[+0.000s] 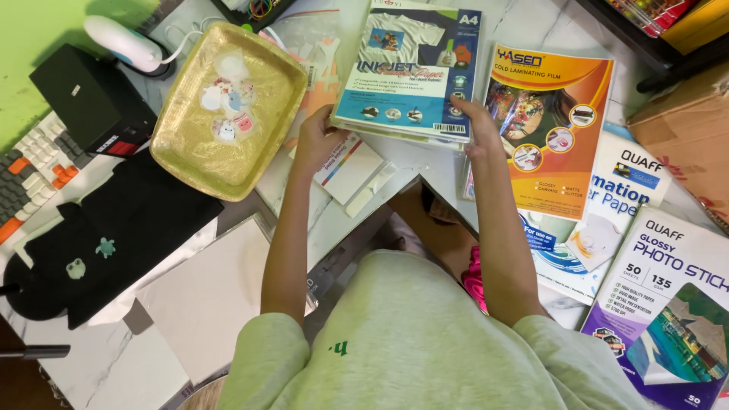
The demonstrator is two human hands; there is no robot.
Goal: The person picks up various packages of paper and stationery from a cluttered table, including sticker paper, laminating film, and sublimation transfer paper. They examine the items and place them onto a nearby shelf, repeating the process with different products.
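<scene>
My left hand [315, 139] grips the lower left edge of a stack of paper packs, and my right hand [477, 125] grips its lower right corner. The top pack [410, 64] is blue and white with a picture of a printed shirt on it. The stack is lifted slightly above the white marble-look table [114, 364]. Under my left hand lie a small white card with a coloured stripe [349, 171] and a pale strip [372, 190].
A gold tray [262, 137] with small stickers sits at left. A black cloth [144, 220] with two small green figures lies beside a keyboard [30, 171] and black box [87, 99]. An orange film pack [550, 129] and more paper packs [668, 304] lie at right.
</scene>
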